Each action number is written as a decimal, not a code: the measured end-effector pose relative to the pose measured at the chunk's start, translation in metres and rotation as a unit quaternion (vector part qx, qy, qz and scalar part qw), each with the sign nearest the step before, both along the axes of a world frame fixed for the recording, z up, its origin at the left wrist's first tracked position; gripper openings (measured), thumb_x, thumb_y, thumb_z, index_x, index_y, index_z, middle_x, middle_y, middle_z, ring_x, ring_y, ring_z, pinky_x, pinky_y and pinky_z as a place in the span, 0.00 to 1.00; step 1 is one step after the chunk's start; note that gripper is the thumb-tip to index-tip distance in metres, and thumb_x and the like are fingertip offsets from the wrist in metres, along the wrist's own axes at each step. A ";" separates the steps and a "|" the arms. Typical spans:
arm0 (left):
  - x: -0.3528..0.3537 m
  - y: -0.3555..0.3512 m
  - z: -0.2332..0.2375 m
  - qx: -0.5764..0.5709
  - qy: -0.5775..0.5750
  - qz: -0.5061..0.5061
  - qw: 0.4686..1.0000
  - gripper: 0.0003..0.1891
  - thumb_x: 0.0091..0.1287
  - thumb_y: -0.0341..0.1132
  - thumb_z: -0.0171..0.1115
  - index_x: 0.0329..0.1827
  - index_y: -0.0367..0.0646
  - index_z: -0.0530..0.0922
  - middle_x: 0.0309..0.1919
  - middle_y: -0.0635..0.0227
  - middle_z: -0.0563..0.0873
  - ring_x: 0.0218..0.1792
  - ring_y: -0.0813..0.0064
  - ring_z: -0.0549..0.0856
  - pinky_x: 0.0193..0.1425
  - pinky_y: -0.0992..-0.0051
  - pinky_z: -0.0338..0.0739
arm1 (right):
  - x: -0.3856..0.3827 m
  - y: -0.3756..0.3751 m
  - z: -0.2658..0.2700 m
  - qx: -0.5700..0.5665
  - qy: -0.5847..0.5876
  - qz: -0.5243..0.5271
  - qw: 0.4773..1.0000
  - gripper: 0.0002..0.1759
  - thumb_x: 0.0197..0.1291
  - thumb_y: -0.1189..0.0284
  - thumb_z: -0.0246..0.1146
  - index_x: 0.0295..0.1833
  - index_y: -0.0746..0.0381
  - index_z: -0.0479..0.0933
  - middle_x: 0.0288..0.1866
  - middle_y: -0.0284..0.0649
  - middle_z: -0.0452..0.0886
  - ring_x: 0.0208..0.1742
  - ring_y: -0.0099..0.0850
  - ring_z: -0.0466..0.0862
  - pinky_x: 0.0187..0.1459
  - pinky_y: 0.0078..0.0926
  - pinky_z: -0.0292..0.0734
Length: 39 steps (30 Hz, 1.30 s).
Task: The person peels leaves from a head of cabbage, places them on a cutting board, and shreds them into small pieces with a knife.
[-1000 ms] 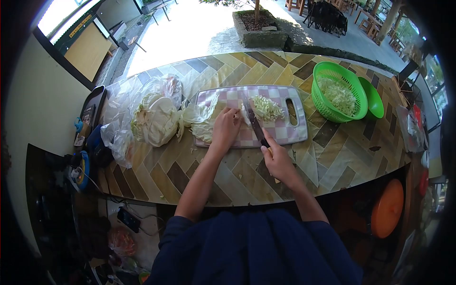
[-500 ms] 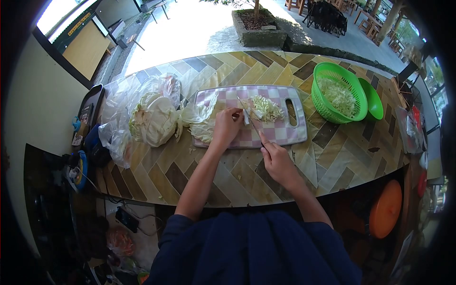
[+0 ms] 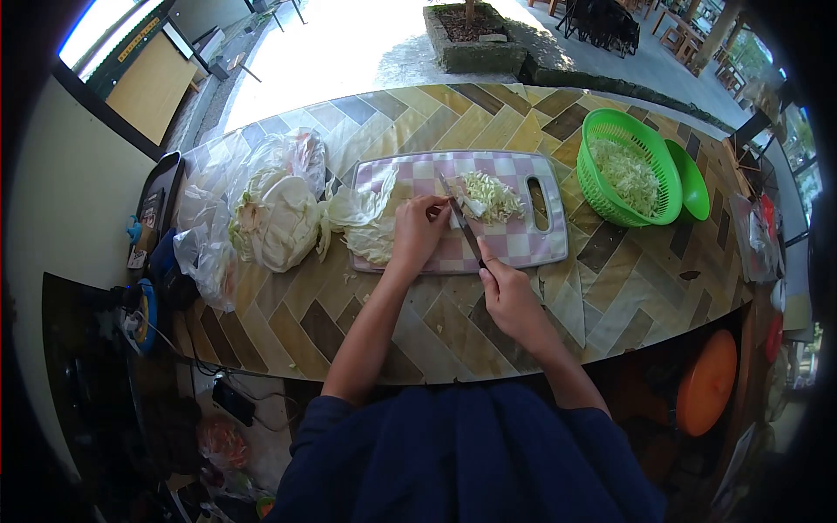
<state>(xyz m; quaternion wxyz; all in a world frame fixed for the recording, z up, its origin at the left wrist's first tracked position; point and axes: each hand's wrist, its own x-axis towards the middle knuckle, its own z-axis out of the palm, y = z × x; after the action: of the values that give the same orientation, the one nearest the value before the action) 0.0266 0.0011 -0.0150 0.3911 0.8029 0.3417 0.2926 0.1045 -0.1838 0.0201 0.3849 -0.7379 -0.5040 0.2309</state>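
Observation:
My right hand (image 3: 506, 296) is wrapped round the handle of a knife (image 3: 466, 230), whose blade slants up and left over the pink-and-white checkered cutting board (image 3: 523, 250). Close to the blade, my left hand (image 3: 420, 228) has its fingers bent and pressed on a piece of cabbage, mostly hidden beneath them. Shredded cabbage (image 3: 493, 199) lies in a small heap right of the blade. Loose cabbage leaves (image 3: 370, 228) rest on the board's left end. Beyond them, a partly peeled cabbage (image 3: 283, 222) sits on the table.
Clear plastic bags (image 3: 205, 240) lie around the whole cabbage at left. A green basket (image 3: 602, 187) holding shredded cabbage stands right of the board, beside a green bowl (image 3: 690, 179). The table (image 3: 453, 336) has a herringbone pattern. An orange stool (image 3: 706, 383) is below at right.
The knife blade has turned slightly and its flat side shows more clearly beside the left fingertips. Both hands stay in nearly the same place, while the whole view has shifted a little.

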 end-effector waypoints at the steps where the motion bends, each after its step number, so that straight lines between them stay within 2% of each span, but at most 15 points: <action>1: 0.001 -0.001 0.000 -0.003 -0.006 0.001 1.000 0.12 0.62 0.31 0.67 0.45 0.34 0.86 0.34 0.54 0.89 0.33 0.67 0.89 0.42 0.71 0.81 | -0.002 0.001 -0.001 0.005 -0.015 -0.001 1.000 0.29 0.69 0.75 0.53 0.75 0.65 0.60 0.43 0.64 0.80 0.44 0.60 0.80 0.45 0.51 0.73; 5: 0.001 -0.001 0.001 -0.012 -0.008 0.005 1.000 0.12 0.62 0.31 0.68 0.45 0.34 0.86 0.36 0.54 0.89 0.33 0.67 0.89 0.42 0.71 0.81 | -0.012 0.005 -0.002 -0.023 -0.046 -0.005 0.999 0.30 0.69 0.77 0.51 0.76 0.66 0.57 0.41 0.65 0.79 0.41 0.59 0.80 0.45 0.50 0.74; 11: 0.002 -0.001 0.001 -0.011 -0.004 0.006 1.000 0.11 0.62 0.30 0.67 0.44 0.34 0.86 0.35 0.55 0.89 0.33 0.68 0.89 0.42 0.72 0.81 | -0.016 0.013 -0.015 0.011 -0.032 -0.013 0.999 0.32 0.68 0.78 0.52 0.77 0.65 0.56 0.40 0.62 0.78 0.41 0.57 0.81 0.44 0.48 0.76; 14: 0.002 0.000 0.001 0.001 0.011 -0.002 1.000 0.11 0.62 0.31 0.67 0.45 0.34 0.86 0.35 0.54 0.89 0.33 0.67 0.89 0.42 0.71 0.82 | -0.018 0.019 -0.014 -0.025 -0.040 -0.018 0.999 0.32 0.67 0.78 0.52 0.77 0.66 0.55 0.39 0.63 0.78 0.40 0.57 0.81 0.44 0.48 0.76; 20: 0.001 0.000 -0.005 0.024 0.003 0.006 1.000 0.11 0.62 0.31 0.67 0.44 0.34 0.86 0.35 0.55 0.89 0.34 0.66 0.89 0.42 0.71 0.82 | -0.012 0.040 -0.029 -0.017 -0.082 -0.035 0.996 0.32 0.67 0.80 0.52 0.76 0.66 0.56 0.35 0.65 0.78 0.36 0.60 0.81 0.40 0.52 0.73; 26: 0.000 0.003 0.000 -0.020 0.026 -0.014 0.999 0.13 0.59 0.31 0.69 0.45 0.34 0.85 0.36 0.55 0.89 0.36 0.68 0.90 0.44 0.72 0.83 | -0.008 0.039 -0.031 0.007 -0.073 -0.029 0.997 0.32 0.66 0.79 0.52 0.76 0.65 0.58 0.35 0.64 0.78 0.36 0.60 0.81 0.41 0.52 0.76; 29: -0.002 0.007 0.005 -0.046 0.035 -0.027 0.998 0.19 0.56 0.31 0.71 0.50 0.34 0.82 0.38 0.57 0.89 0.37 0.70 0.89 0.45 0.73 0.83 | -0.005 0.035 -0.026 -0.007 -0.074 -0.016 0.997 0.31 0.67 0.77 0.51 0.76 0.64 0.58 0.38 0.64 0.78 0.39 0.59 0.82 0.44 0.52 0.76; 32: -0.005 0.005 0.000 -0.081 0.004 -0.006 0.997 0.24 0.55 0.29 0.71 0.55 0.35 0.78 0.41 0.60 0.87 0.39 0.73 0.88 0.44 0.74 0.83 | -0.007 0.029 -0.018 -0.053 -0.102 -0.009 0.993 0.32 0.67 0.75 0.53 0.76 0.63 0.57 0.41 0.60 0.77 0.43 0.57 0.81 0.45 0.50 0.75; 35: -0.018 0.002 0.002 -0.127 -0.042 -0.001 0.991 0.23 0.55 0.27 0.69 0.55 0.35 0.77 0.40 0.63 0.86 0.39 0.75 0.87 0.45 0.75 0.83 | -0.012 0.022 -0.015 -0.074 -0.130 0.002 0.989 0.30 0.68 0.73 0.53 0.74 0.64 0.61 0.44 0.56 0.76 0.45 0.55 0.81 0.47 0.47 0.76; 39: -0.045 0.003 0.008 -0.257 -0.139 -0.035 0.956 0.19 0.60 0.28 0.67 0.56 0.37 0.77 0.42 0.69 0.85 0.43 0.80 0.84 0.49 0.79 0.80 | -0.016 0.015 -0.004 -0.110 -0.162 0.041 0.980 0.26 0.68 0.70 0.54 0.70 0.64 0.66 0.51 0.56 0.75 0.47 0.53 0.82 0.48 0.45 0.78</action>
<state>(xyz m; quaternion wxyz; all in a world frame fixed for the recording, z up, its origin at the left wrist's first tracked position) -0.0189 0.0039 -0.0071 0.6382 0.6379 0.3193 0.2897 0.0884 -0.1691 0.0161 0.2048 -0.7819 -0.5613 0.1779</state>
